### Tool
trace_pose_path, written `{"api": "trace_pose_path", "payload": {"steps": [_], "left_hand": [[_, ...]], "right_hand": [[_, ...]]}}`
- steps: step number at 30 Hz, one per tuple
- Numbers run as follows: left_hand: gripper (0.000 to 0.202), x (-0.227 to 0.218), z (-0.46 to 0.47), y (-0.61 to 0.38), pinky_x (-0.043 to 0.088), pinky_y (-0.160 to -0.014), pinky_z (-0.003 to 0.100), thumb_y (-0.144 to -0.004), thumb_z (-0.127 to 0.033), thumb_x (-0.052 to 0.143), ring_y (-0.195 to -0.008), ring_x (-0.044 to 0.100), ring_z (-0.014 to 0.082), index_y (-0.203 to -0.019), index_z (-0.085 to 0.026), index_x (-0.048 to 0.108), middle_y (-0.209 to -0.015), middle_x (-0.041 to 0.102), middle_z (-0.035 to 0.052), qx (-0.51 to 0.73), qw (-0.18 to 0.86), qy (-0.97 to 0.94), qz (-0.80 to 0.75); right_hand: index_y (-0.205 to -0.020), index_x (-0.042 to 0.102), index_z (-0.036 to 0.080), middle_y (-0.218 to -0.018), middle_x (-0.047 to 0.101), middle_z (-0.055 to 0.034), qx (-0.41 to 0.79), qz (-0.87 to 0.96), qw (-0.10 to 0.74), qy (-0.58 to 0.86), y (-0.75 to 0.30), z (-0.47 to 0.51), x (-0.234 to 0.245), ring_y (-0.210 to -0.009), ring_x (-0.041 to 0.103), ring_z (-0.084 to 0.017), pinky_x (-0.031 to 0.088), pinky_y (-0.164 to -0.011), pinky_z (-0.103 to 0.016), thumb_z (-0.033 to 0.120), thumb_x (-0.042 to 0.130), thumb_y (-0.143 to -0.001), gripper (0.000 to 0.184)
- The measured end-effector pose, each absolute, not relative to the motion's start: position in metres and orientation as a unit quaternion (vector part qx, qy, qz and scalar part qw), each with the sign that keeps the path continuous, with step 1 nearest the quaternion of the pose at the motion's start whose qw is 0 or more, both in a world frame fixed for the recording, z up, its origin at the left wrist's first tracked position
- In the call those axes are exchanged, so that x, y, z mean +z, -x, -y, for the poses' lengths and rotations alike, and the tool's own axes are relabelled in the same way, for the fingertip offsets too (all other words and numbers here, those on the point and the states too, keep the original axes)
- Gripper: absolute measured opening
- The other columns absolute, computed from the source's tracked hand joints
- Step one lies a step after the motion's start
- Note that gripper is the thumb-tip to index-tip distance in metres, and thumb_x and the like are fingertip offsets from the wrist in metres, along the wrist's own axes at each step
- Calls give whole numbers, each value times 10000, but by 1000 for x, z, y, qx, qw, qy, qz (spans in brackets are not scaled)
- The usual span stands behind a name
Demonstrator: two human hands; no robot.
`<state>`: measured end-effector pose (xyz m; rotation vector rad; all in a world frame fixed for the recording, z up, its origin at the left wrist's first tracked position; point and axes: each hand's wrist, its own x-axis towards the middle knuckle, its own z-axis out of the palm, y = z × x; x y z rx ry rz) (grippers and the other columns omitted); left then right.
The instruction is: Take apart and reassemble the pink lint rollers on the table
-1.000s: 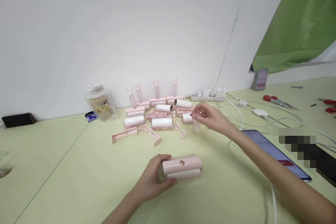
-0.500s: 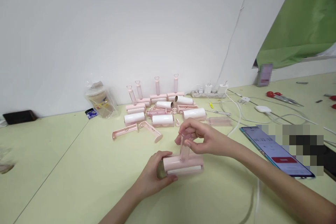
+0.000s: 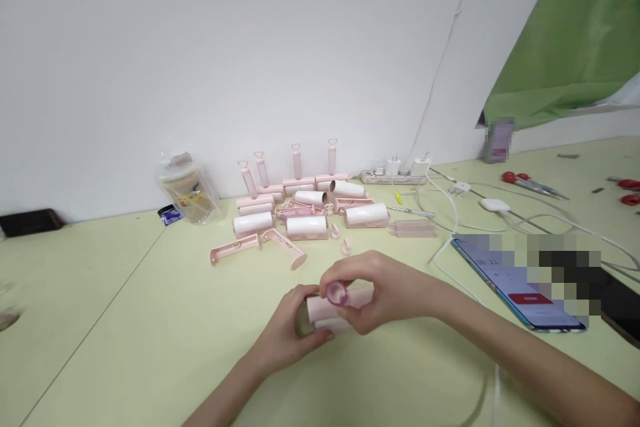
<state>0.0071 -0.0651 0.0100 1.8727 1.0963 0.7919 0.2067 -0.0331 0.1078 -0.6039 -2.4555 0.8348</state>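
Note:
Low over the table is a pale pink lint roller (image 3: 320,311) with a white roll partly showing. My left hand (image 3: 283,333) is wrapped round its left end, thumb below and fingers above. My right hand (image 3: 383,290) is closed round the clear pink handle (image 3: 337,293), whose round end points up towards me. The right part of the roller lies behind my right hand. Beyond my hands, a small pink hook cap (image 3: 345,247) rests on the table, and another hook cap (image 3: 335,232) is just behind it.
Further back lie white rolls (image 3: 307,227), pink roller covers (image 3: 235,249) and clear handles (image 3: 414,228). Several assembled lint rollers (image 3: 297,163) stand by the wall. A bagged cup (image 3: 187,193) is on the left; a phone (image 3: 520,287), cables and a power strip (image 3: 395,177) are on the right.
The lint roller's handle has tipped from upright so its end faces me. My right hand has come lower and round it. The nearer hook cap now shows on the table.

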Motion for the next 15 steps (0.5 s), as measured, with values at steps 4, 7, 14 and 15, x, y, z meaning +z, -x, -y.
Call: {"api": "trace_pose_path", "payload": {"steps": [4, 7, 14, 15], "left_hand": [[505, 10, 65, -6, 386, -923, 367, -707, -270, 649, -1097, 473, 242, -1161, -240, 431, -1188, 519, 48, 307, 401, -741, -443], [509, 9, 66, -6, 398, -905, 372, -699, -273, 652, -1074, 487, 246, -1156, -243, 430, -1171, 529, 50, 297, 401, -741, -450], [529, 4, 65, -4, 381, -928, 359, -672, -328, 680, -1099, 467, 246, -1151, -265, 467, -1169, 531, 38, 293, 389, -739, -465], [532, 3, 65, -4, 384, -925, 358, -665, -333, 686, -1095, 470, 247, -1148, -266, 473, -1163, 536, 37, 292, 388, -738, -469]], "right_hand": [[-763, 508, 214, -732, 584, 41, 341, 870, 253, 252, -200, 30, 105, -671, 501, -105, 400, -611, -200, 48, 500, -611, 225], [-785, 481, 211, -777, 637, 16, 405, 829, 257, 289, -202, 23, 103, -729, 526, -127, 395, -621, -221, 11, 440, -618, 264], [-837, 480, 200, -853, 661, -14, 488, 817, 218, 217, -221, 10, 102, -767, 609, -141, 440, -690, -277, -7, 430, -617, 305], [-831, 486, 198, -860, 665, -17, 487, 818, 218, 214, -223, 10, 103, -776, 612, -144, 441, -698, -281, -9, 436, -604, 311]]}}
